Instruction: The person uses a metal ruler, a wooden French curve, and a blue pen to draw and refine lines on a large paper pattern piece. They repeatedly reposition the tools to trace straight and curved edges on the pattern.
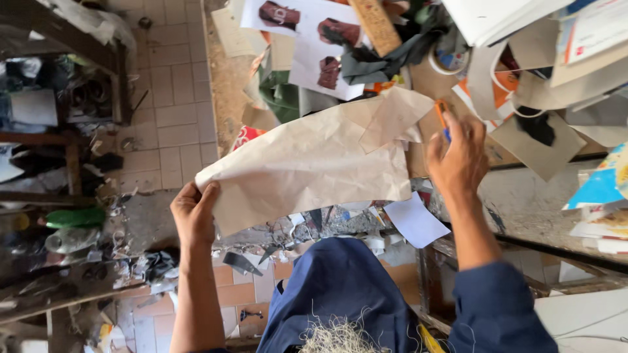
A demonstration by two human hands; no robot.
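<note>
The left hand (pixel 193 212) is closed on the lower left corner of a large sheet of brown paper (pixel 307 167), fingers curled over its edge, and holds that corner out past the left edge of the bench (pixel 226 78), above the tiled floor (pixel 173 85). The right hand (pixel 459 160) rests on the bench just beside the sheet's right edge, its fingers closed around an orange and blue pen (pixel 443 117) whose end sticks up above the knuckles.

The brown paper is creased and spreads from the left hand up and to the right, across the near part of the bench; a smaller flap of the same paper (pixel 392 117) lies folded at its upper right corner, close to the pen. Below the right wrist a small white slip (pixel 415 222) sits at the near edge of the bench.

Farther along the bench, beyond the sheet, lies a white page with pictures of dark red bags (pixel 314 39), with dark grey cloth (pixel 379 62) and a green scrap (pixel 281 95) beside it. Toward the right side are heaped cardboard pieces (pixel 536 140) and loose papers (pixel 589 39).

The person wears dark blue clothing (pixel 340 294). On the floor to the left stand cluttered wooden shelves (pixel 65 137), with a green bottle (pixel 75 218) lying near them.
</note>
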